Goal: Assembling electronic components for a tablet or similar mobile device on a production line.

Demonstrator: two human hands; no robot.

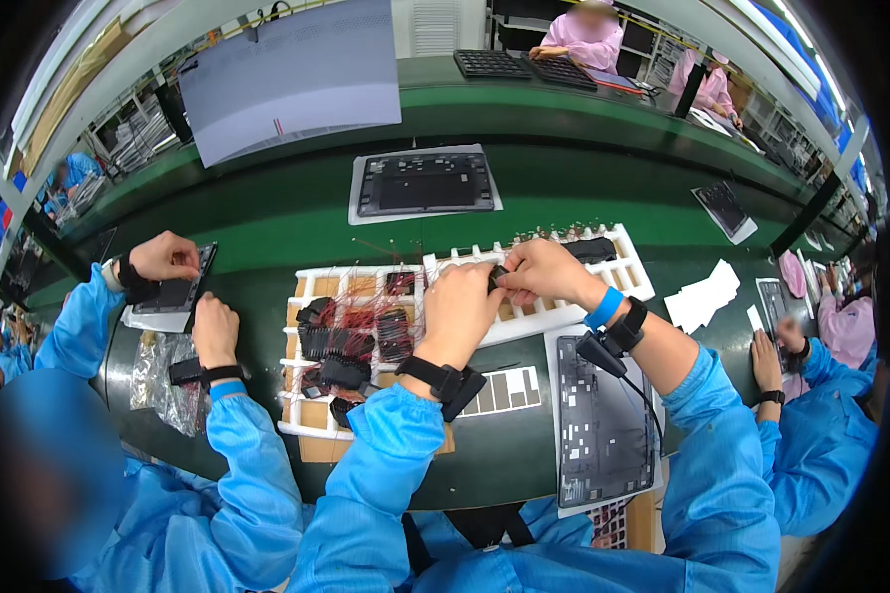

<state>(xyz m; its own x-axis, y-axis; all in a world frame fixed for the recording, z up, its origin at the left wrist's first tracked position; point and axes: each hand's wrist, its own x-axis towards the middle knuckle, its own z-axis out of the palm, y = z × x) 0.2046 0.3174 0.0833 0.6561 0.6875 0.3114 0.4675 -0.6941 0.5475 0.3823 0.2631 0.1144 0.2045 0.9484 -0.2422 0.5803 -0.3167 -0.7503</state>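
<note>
My left hand (459, 308) and my right hand (546, 271) meet above a white foam tray (635, 259). Between their fingertips is a small black part (498, 278), pinched from both sides; its exact kind is too small to tell. The left fingers are partly hidden behind the back of that hand. Left of my hands, a second foam tray (289, 381) holds several black parts with thin red wires (338, 343). Below my right forearm lies a dark, flat device housing (603, 435) on a white sheet. A card with grey rectangular pieces (501, 390) rests below my hands.
Another dark housing (425, 185) lies on the green conveyor (554, 188) ahead. White paper slips (702, 296) sit at the right. On the left, a co-worker's hands (215, 331) are near a housing and clear plastic bags (165, 381). Another co-worker's hand (766, 361) is at the right.
</note>
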